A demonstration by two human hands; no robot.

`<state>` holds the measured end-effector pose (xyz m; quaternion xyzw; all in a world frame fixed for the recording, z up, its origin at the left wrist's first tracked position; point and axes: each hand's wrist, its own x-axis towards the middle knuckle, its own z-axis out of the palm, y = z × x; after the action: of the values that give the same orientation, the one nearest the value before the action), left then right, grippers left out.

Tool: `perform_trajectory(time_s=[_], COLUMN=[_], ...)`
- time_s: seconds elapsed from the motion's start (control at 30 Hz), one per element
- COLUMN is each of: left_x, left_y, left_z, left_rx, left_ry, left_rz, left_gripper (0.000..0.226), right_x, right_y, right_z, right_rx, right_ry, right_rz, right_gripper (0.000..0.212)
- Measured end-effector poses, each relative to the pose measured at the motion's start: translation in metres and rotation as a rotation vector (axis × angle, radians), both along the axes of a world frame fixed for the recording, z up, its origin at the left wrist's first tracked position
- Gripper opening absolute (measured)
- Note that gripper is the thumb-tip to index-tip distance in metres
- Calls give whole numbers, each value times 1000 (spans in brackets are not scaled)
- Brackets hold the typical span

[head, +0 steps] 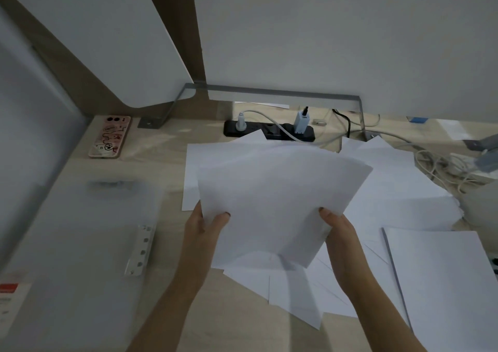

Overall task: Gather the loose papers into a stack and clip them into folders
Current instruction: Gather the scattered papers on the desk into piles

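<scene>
A bundle of white sheets (275,200) is lifted above the wooden desk (161,146), tilted to the right. My left hand (204,225) grips its lower left edge, thumb on top. My right hand (336,230) grips its lower right edge, thumb on top too. Several loose white papers (398,189) lie scattered flat beneath and to the right of the bundle. A translucent folder (80,243) with a metal clip strip (141,249) lies on the desk at the left, apart from both hands.
A phone in a patterned case (109,137) lies at the back left. A black power strip (269,130) with plugs sits behind the papers, and tangled white cables (442,165) lie at the right. A neat paper pile (444,284) lies at the front right. White partitions rise behind.
</scene>
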<state>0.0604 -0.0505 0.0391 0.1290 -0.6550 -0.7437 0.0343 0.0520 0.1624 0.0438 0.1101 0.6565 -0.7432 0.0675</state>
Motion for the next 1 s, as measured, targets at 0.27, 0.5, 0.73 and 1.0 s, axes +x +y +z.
perform_trajectory(time_s=[0.27, 0.5, 0.73, 1.0], left_x=[1, -3, 8, 12], left_y=[2, 11, 15, 29], left_z=[2, 0, -15, -25], left_rx=[-7, -15, -77, -89], left_ry=[78, 51, -37, -127], left_rz=[100, 71, 108, 160], left_gripper=[25, 36, 31, 19], right_x=[-2, -7, 3, 7], right_y=[12, 1, 7, 9], right_z=[11, -3, -16, -30], right_rx=[25, 50, 79, 68], right_ry=[90, 49, -1, -78], right_rz=[-35, -11, 27, -36], right_gripper=[43, 24, 37, 30])
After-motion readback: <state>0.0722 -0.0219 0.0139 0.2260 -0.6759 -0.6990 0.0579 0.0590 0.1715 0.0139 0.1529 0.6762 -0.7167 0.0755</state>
